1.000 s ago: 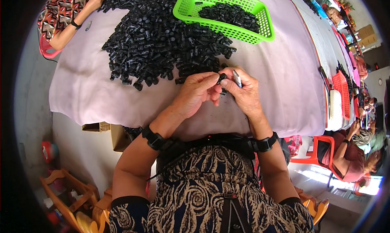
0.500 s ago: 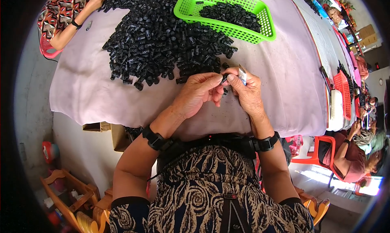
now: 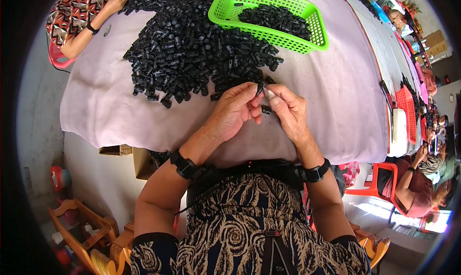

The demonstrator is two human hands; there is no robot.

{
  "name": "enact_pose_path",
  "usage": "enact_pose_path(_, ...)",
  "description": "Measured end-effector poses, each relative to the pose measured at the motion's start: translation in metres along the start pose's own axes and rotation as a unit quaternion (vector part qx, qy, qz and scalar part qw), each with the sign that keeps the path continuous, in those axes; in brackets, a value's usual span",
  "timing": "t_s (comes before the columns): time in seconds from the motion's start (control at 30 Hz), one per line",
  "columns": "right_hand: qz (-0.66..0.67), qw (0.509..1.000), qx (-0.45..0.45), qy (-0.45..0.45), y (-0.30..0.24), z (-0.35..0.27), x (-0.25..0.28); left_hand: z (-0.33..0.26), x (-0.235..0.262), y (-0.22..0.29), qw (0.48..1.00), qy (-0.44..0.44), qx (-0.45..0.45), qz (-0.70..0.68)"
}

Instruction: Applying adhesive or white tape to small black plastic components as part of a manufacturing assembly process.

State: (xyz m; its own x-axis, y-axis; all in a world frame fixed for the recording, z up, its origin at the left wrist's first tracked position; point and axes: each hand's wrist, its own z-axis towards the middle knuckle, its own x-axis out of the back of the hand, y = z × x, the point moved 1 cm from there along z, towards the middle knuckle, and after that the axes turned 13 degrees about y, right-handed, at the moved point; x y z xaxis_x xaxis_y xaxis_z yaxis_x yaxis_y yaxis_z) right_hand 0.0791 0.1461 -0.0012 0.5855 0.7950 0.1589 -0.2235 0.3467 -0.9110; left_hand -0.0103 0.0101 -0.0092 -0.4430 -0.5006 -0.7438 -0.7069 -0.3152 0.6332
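Your left hand [image 3: 235, 109] fingers clamp a small black part [image 3: 260, 89] at frame centre, long axis near upright; your right hand [image 3: 287, 109] fingers pinch together just right of it, touching.

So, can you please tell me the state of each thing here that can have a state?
left hand: fingers closed on a small black piece
right hand: fingertips pinched on a small pale part, beside the black piece
green basket: upright, partly filled with black parts
pile of black parts: loose, spread on the table cloth
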Motion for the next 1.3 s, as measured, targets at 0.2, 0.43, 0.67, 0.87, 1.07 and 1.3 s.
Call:
enact_pose_path(0.2,-0.043,0.999,0.015,0.001,-0.002,0.000,-0.003,0.001,0.002,-0.001,1.000,0.012,-0.011,-0.020)
enact_pose_path(0.43,-0.008,1.000,-0.003,-0.004,-0.001,-0.001,-0.006,0.000,0.002,0.000,1.000,0.006,-0.013,-0.012)
enact_pose_path(0.67,-0.005,1.000,0.004,0.001,-0.003,0.000,-0.007,-0.001,0.001,0.000,1.000,0.008,0.004,-0.018)
enact_pose_path(0.87,-0.045,0.999,-0.011,0.005,-0.006,-0.001,-0.006,0.001,0.005,-0.002,1.000,0.000,0.007,-0.029)
enact_pose_path(1.07,0.030,0.988,-0.091,0.119,0.002,0.013,0.013,-0.005,-0.007,-0.005,0.998,-0.040,0.052,-0.008)
enact_pose_path(1.3,0.095,0.982,-0.128,0.099,0.001,0.008,0.011,-0.003,-0.004,-0.002,0.999,-0.030,0.028,-0.010)
